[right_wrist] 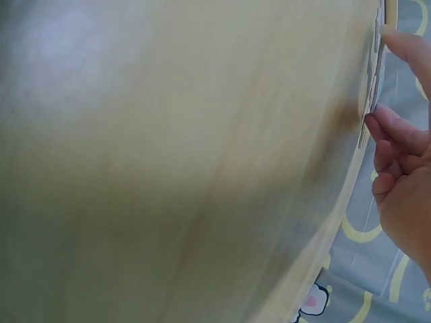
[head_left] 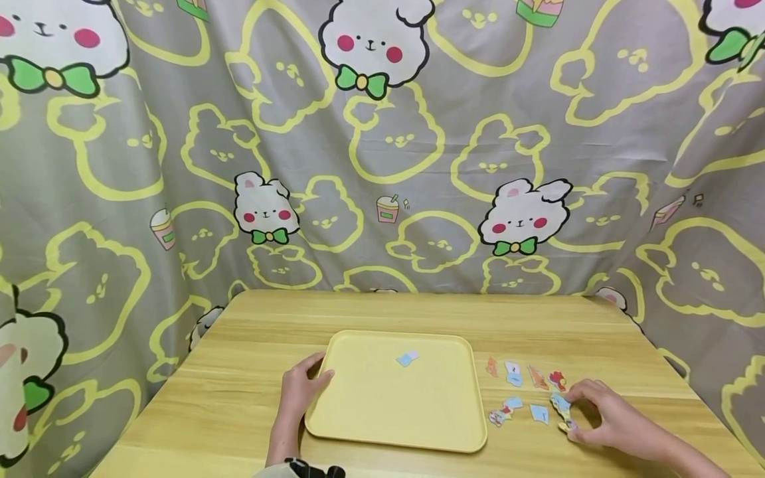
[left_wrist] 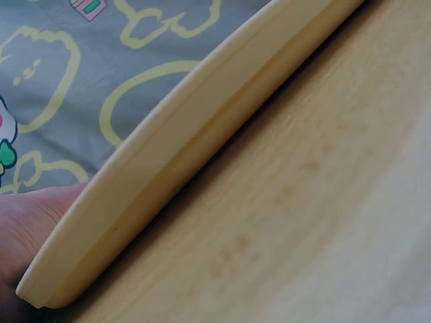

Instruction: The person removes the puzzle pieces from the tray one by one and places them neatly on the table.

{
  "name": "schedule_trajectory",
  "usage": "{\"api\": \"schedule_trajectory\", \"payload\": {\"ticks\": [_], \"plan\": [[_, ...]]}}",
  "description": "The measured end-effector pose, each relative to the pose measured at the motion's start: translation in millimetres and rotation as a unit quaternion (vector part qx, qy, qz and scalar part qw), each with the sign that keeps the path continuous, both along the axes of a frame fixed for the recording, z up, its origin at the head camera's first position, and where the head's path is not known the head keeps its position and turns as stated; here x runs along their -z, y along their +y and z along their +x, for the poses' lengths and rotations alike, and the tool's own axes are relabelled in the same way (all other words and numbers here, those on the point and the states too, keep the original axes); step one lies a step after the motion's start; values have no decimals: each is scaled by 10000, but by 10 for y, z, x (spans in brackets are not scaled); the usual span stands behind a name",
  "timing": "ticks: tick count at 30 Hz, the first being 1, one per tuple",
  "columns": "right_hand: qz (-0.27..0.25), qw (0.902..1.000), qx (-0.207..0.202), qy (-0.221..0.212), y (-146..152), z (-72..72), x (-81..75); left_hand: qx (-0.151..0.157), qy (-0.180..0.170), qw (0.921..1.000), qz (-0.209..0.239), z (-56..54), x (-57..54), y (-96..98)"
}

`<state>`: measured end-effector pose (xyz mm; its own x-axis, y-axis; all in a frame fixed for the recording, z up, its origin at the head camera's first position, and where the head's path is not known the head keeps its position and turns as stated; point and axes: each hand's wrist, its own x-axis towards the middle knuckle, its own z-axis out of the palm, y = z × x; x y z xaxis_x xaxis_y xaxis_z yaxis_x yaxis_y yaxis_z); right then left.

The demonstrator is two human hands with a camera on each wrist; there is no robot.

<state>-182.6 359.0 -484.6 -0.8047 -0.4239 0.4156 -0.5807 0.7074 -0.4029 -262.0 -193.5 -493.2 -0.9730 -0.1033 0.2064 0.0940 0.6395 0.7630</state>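
Note:
A yellow tray [head_left: 394,411] lies on the table, and one light-blue and pale-pink puzzle piece [head_left: 408,358] rests inside it near the far side. My left hand [head_left: 301,392] grips the tray's left rim, its thumb over the edge; in the left wrist view the tray's side wall [left_wrist: 168,148] hides most of that hand. To the right of the tray, my right hand [head_left: 618,425] holds a blue and yellow puzzle piece [head_left: 562,406] by its two ends, between thumb and forefinger. The right wrist view shows the right hand [right_wrist: 407,161] at the pieces edge-on.
Several other flat puzzle pieces lie between tray and right hand: orange ones [head_left: 537,378], a red one [head_left: 557,379], a white and blue one [head_left: 513,374], a blue one [head_left: 539,414]. Patterned curtains [head_left: 382,153] surround the wooden table [head_left: 239,372].

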Motion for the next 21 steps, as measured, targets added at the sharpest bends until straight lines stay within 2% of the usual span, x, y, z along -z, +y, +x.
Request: {"api": "schedule_trajectory", "payload": {"ticks": [11,21], "plan": [[236,9993,48,277,-29,-24,-11,14,65,10000,50,-24,-10,-7],[642,9977,-7,221,-10,-21,-16,8,18,10000,39,3,1,-2]]}}
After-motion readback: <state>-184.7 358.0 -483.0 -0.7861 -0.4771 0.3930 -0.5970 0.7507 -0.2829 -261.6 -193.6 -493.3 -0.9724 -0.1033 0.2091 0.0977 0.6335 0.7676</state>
